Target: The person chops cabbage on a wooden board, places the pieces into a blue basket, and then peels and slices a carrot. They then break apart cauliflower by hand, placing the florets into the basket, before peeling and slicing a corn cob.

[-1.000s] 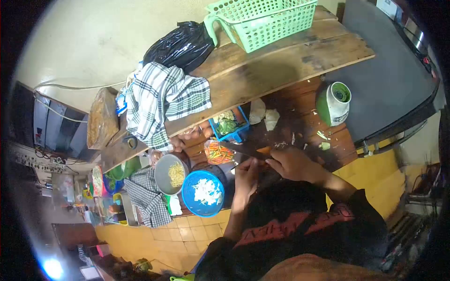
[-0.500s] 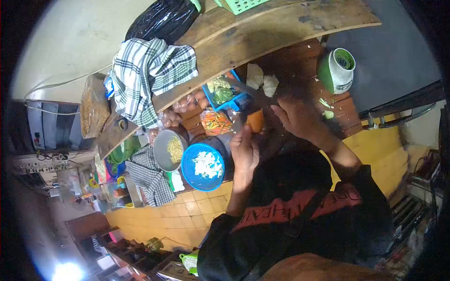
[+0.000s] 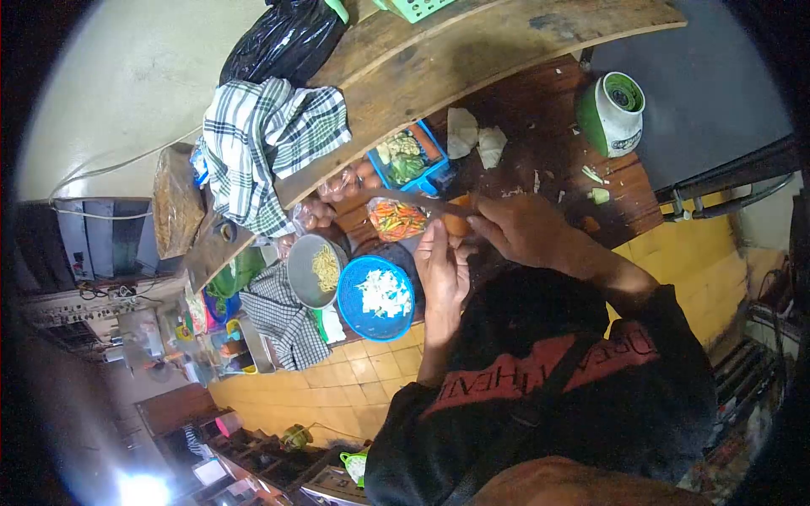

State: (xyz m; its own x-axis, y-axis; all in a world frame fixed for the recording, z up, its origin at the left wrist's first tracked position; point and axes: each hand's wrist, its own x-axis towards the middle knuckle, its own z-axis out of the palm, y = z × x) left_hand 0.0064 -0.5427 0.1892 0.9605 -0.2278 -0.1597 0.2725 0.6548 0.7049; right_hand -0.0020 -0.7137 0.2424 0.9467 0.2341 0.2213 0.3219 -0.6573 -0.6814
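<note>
My left hand [image 3: 440, 268] is closed around a thick orange piece of carrot [image 3: 456, 224], pinching it with the thumb on the near side. My right hand [image 3: 530, 233] grips a knife [image 3: 409, 199], its handle hidden in the fist. The long blade points left and lies across the top of the carrot. Just beyond the blade is a clear bag of red, orange and green chilies [image 3: 396, 219]. To the left of my left hand stands a blue colander [image 3: 344, 314] with chopped white pieces in it.
A grey bowl of noodles [image 3: 297, 282] sits left of the colander. Farther back are a blue basket [image 3: 445, 169] of vegetables, pale cabbage pieces [image 3: 461, 132] and bagged eggs [image 3: 316, 212]. A green-and-white appliance base [image 3: 623, 126] stands right. A raised wooden shelf [image 3: 506, 52] runs along the back.
My right hand has come down and left, bringing the knife from near the cabbage pieces onto the carrot. My left hand still holds the carrot. The camera view has shifted slightly.
</note>
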